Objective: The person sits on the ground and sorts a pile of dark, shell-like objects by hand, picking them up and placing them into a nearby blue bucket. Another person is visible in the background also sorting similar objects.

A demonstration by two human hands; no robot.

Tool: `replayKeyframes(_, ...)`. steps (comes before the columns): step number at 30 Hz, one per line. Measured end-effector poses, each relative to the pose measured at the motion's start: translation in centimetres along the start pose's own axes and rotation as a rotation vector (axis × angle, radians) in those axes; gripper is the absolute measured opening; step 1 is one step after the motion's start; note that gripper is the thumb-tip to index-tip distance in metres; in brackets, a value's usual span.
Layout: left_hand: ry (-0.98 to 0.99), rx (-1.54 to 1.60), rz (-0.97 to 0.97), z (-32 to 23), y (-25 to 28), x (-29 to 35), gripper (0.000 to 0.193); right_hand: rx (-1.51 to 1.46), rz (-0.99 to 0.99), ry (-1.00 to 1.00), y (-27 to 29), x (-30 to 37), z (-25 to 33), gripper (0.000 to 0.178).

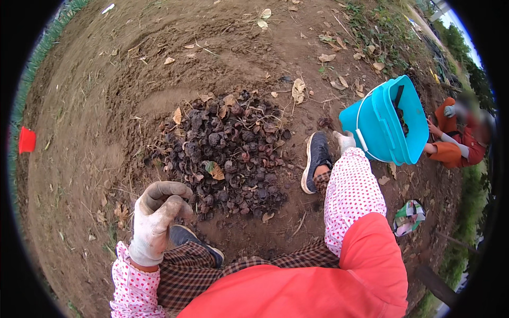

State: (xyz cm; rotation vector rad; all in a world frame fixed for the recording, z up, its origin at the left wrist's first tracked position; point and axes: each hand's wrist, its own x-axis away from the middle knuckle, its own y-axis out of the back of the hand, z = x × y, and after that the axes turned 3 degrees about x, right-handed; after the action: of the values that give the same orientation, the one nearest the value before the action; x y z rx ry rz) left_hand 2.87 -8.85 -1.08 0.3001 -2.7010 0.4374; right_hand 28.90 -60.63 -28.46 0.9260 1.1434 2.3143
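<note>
A heap of dark, shrivelled, roundish husks or fruits point(228, 153) lies on the soil between my feet, mixed with dry leaves. My left hand point(156, 220), in a soiled white glove, hovers at the heap's near left side. Its fingers are curled toward the thumb, and whatever they may hold is hidden. On the right stands a turquoise bucket point(374, 119) with a white handle and some dark material inside. Close beside the bucket's lower part is my gloved right hand point(345, 141); its fingers are mostly hidden, and whether it touches the bucket is unclear.
My dark shoes point(316, 159) flank the heap. Beyond the bucket, a person in red and orange point(461, 135) crouches. A crumpled printed bag point(409, 218) lies at lower right, and a red container point(27, 140) sits far left. Dry leaves point(298, 90) are scattered over brown soil.
</note>
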Motion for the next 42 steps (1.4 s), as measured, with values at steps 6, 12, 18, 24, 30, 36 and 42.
replayKeyframes(6, 0.062, -0.035, -0.043, 1.2, -0.4, -3.0, 0.028, 0.178, -0.019, 0.106, -4.2, -4.3, 1.3, 0.107)
replayKeyframes(12, 0.146, -0.086, -0.086, 2.4, -0.9, -5.6, 0.029, 0.164, 0.059, 0.171, -8.8, -7.8, 2.1, 0.101)
replayKeyframes(18, 0.151, -0.108, -0.040, 2.1, -2.0, -6.6, 0.031, 0.392, 0.003, 0.423, -10.9, -2.2, 7.3, 0.070)
replayKeyframes(24, 0.149, -0.113, -0.028, 1.8, -1.1, -5.2, 0.034, 0.164, 0.714, 0.784, -10.0, 1.2, 11.4, 0.076)
replayKeyframes(30, 0.135, -0.119, -0.023, 0.8, -0.6, -3.1, 0.031, 0.443, 0.653, 0.767, -10.9, 8.5, 15.1, 0.116)
replayKeyframes(36, 0.064, -0.077, 0.005, 0.9, 0.6, -1.9, 0.033, 0.279, 0.300, 0.544, -17.6, 17.2, 10.1, 0.098)
replayKeyframes(42, 0.045, -0.073, 0.035, 0.2, 1.0, -0.6, 0.031, 0.111, 0.136, 0.550, -19.0, 20.4, 5.7, 0.089)
